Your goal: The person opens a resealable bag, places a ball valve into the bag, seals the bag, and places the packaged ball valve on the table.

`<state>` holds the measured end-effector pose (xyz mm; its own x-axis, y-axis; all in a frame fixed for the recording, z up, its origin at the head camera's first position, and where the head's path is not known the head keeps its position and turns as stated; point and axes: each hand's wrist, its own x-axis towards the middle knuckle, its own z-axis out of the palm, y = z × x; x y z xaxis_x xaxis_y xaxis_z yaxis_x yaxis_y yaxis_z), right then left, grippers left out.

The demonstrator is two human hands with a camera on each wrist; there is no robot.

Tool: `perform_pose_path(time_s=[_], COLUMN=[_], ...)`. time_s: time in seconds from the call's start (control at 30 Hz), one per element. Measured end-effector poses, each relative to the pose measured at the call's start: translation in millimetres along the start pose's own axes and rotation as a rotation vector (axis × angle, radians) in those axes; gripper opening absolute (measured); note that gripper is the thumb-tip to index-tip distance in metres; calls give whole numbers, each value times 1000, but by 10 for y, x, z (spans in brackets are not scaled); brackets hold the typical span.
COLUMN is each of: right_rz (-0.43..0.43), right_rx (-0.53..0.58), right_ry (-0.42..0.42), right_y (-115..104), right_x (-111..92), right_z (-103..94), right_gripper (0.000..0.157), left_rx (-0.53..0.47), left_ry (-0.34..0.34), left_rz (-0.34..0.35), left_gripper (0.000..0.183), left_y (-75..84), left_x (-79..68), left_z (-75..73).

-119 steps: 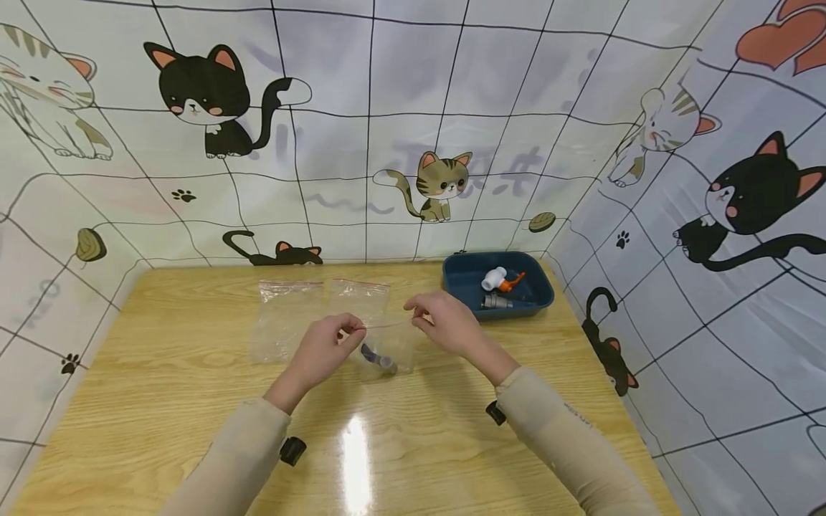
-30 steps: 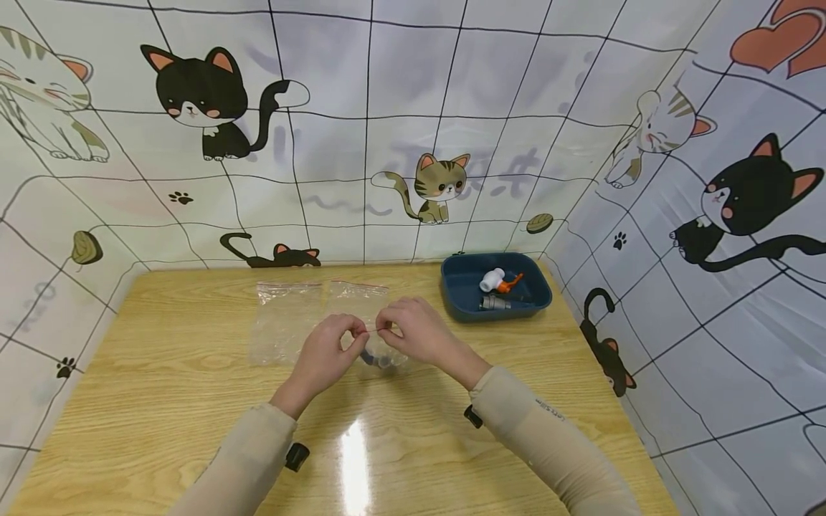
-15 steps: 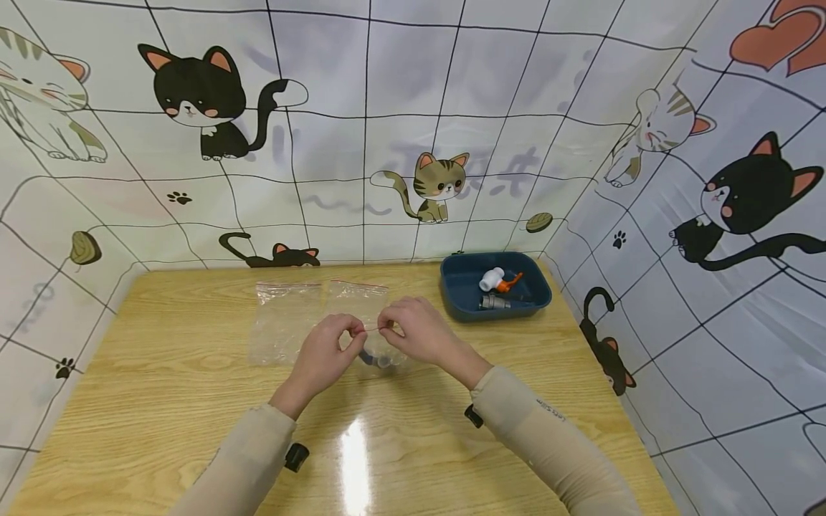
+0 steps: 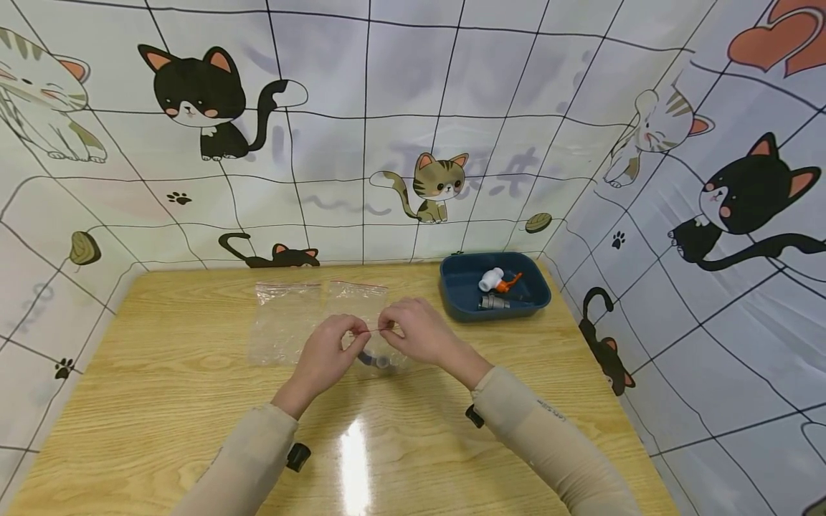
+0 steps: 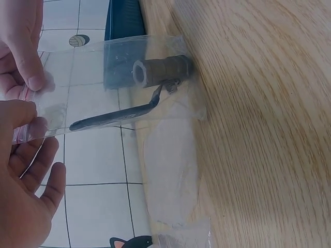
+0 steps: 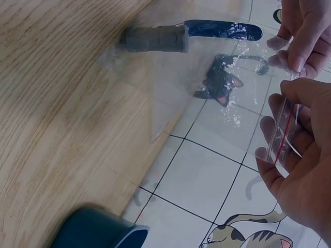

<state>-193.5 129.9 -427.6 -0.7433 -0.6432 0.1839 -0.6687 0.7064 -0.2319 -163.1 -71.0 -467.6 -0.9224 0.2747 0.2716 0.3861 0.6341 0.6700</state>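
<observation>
At the top edge of a clear zip bag [image 5: 85,77], my left hand [image 4: 325,352] pinches the red-lined seal between thumb and fingers. Just to its right, my right hand [image 4: 418,333] pinches the same strip, its fingertips a short way from the left ones. Inside the bag lies a lever ball valve with a grey metal body [image 5: 163,71] and a long dark blue handle [image 5: 114,118]. The bag hangs from both hands, its lower end with the valve body close over the wooden table [image 4: 213,401]. From the head view the hands partly cover it.
Two more clear zip bags lie flat behind the hands, one at left [image 4: 280,326] and one in the middle [image 4: 358,292]. A dark blue tray [image 4: 497,317] at the back right holds a white valve [image 4: 492,279] with an orange handle and a grey metal fitting [image 4: 494,302].
Since four seconds ago my right hand has moved left along the bag's top, from its right corner to close beside my left hand. Over the last second both hands have barely shifted.
</observation>
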Motion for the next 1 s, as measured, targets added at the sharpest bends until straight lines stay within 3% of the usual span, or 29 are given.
perform_pose_path(time_s=[1.0], right_rz=[-3], right_rx=[-3], right_ry=[11], right_y=[92], right_x=[-29], right_z=[-1], right_gripper=[4], left_rx=[11], left_ry=[12], left_rz=[20], left_gripper=[7], left_y=[-39], left_x=[-5], left_z=[1])
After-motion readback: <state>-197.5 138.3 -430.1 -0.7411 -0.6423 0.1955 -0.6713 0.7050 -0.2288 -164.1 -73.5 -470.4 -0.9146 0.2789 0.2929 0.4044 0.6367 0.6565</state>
